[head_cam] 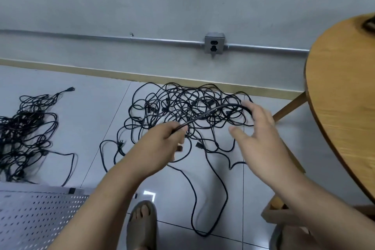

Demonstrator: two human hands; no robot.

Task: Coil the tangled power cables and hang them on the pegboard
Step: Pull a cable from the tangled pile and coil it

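Observation:
A big tangle of black power cables lies on the grey tiled floor by the wall. My left hand grips one black cable that arches up and to the right above the tangle. My right hand is spread, fingers fairly straight; the cable's far end passes behind its fingertips, touching them. A long loop of cable trails down the floor toward my feet. The grey perforated pegboard lies flat at the lower left.
A second tangle of black cables lies at the left. A round wooden table fills the right side, its leg slanting to the floor. A wall socket sits on a metal conduit. My sandalled foot stands below.

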